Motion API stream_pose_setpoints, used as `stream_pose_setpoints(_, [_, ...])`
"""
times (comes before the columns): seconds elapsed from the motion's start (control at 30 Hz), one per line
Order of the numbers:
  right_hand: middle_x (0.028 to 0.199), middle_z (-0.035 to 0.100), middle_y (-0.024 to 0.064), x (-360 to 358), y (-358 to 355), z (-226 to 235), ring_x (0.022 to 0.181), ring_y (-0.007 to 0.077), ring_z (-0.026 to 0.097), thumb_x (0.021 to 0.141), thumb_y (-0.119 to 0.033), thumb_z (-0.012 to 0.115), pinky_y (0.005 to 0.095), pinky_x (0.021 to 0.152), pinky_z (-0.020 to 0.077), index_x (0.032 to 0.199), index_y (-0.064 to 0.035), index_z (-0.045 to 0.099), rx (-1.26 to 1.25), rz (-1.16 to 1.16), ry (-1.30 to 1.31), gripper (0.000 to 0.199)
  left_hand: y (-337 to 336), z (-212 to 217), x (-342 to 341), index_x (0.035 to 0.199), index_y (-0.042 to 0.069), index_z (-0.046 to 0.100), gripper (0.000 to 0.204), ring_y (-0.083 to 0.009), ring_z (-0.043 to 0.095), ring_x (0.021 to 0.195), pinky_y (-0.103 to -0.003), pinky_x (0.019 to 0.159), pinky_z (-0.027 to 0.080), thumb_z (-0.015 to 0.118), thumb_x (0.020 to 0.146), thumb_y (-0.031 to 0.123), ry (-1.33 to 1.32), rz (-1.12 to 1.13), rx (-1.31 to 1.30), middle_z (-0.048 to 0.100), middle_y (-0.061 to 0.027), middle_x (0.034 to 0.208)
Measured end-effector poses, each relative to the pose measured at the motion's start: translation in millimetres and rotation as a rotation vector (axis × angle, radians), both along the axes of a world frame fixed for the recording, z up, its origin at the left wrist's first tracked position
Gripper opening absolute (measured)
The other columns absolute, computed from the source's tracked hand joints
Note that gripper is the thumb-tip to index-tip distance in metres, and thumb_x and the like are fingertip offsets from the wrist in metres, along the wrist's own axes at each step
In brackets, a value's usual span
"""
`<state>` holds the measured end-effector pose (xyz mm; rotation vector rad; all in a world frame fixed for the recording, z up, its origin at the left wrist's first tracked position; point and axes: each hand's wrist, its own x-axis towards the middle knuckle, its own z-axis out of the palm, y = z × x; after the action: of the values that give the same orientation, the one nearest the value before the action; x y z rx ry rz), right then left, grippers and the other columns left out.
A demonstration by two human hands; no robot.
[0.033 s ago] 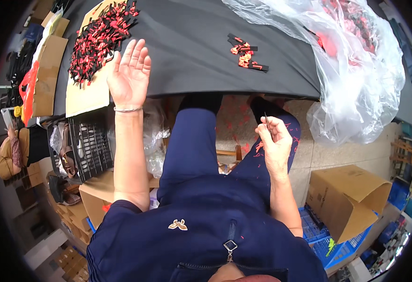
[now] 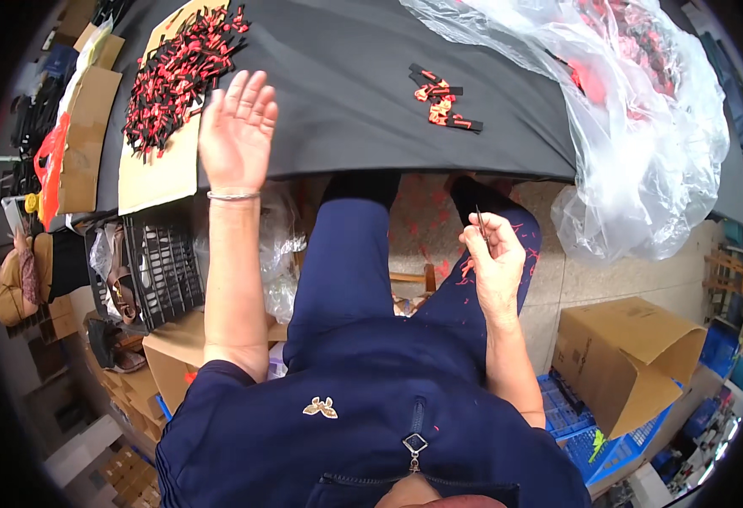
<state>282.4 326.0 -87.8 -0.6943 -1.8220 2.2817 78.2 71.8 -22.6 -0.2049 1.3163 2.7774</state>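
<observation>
My left hand (image 2: pixel 238 131) is open, fingers spread, palm down over the near edge of the black table (image 2: pixel 346 85). It wears a thin bracelet and holds nothing. Just left of it lies a heap of small red and black pieces (image 2: pixel 177 72) on a cardboard sheet (image 2: pixel 164 173). My right hand (image 2: pixel 497 258) is below the table edge, above my right thigh, pinching a thin dark pair of tweezers (image 2: pixel 481 224) that points up. A small cluster of red and black pieces (image 2: pixel 442 99) lies on the table beyond that hand.
A big clear plastic bag (image 2: pixel 643 127) with red pieces inside hangs over the table's right side. A black plastic crate (image 2: pixel 161 267) stands under the table at left. At lower right are an open cardboard box (image 2: pixel 634 356) and a blue crate (image 2: pixel 575 423).
</observation>
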Motion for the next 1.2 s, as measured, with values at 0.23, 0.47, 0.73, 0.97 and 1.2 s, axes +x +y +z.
stream_pose_setpoints(0.23, [0.088,0.062,0.0034,0,6,-2,0.075,0.0076,0.059,0.086,-0.004,0.063,0.0206,0.070,0.0482,0.098,0.0005,0.060,0.007,-0.016,-0.055,0.013,99,-21,3,0.098,0.005,0.070,0.016,-0.0083,0.060,0.077,-0.021,0.071,0.047,0.064,0.084,0.010,0.451,-0.207,-1.115,0.067,-0.0041,0.091])
stream_pose_setpoints(0.47, [0.084,0.062,0.0018,5,20,-5,0.072,0.0060,0.058,0.087,-0.006,0.063,0.0187,0.064,0.0454,0.097,-0.0002,0.061,0.028,-0.061,-0.108,0.012,133,-44,-25,0.093,0.009,0.070,0.019,-0.0233,0.058,0.087,-0.034,0.077,0.047,0.067,0.075,0.007,1.021,-0.180,-1.502,0.064,-0.0057,0.089])
stream_pose_setpoints(0.73, [0.083,0.062,0.0019,11,24,-11,0.070,0.0059,0.058,0.088,-0.006,0.062,0.0190,0.064,0.0459,0.096,-0.0001,0.061,0.035,-0.091,-0.070,0.011,131,-44,-24,0.087,0.008,0.068,0.013,-0.0228,0.062,0.081,-0.029,0.073,0.049,0.066,0.075,0.004,1.102,0.011,-1.389,0.066,-0.0065,0.088])
stream_pose_setpoints(0.97, [0.087,0.063,0.0037,9,26,12,0.075,0.0100,0.060,0.082,-0.010,0.070,0.0224,0.072,0.0488,0.111,0.0000,0.057,0.293,-0.137,0.096,0.034,129,1,28,0.090,-0.002,0.063,0.012,-0.0077,0.059,0.068,-0.021,0.065,0.049,0.061,0.082,0.006,0.249,-0.502,-0.776,0.064,-0.0038,0.076])
stream_pose_setpoints(1.2, [0.070,0.062,0.0060,10,13,46,0.063,0.0183,0.060,0.071,-0.013,0.077,0.0267,0.058,0.0466,0.091,-0.0027,0.063,0.856,-0.137,0.343,0.026,118,17,80,0.086,-0.001,0.065,0.013,-0.0070,0.057,0.065,-0.020,0.063,0.048,0.062,0.078,0.008,0.065,-0.882,-0.680,0.063,-0.0034,0.074])
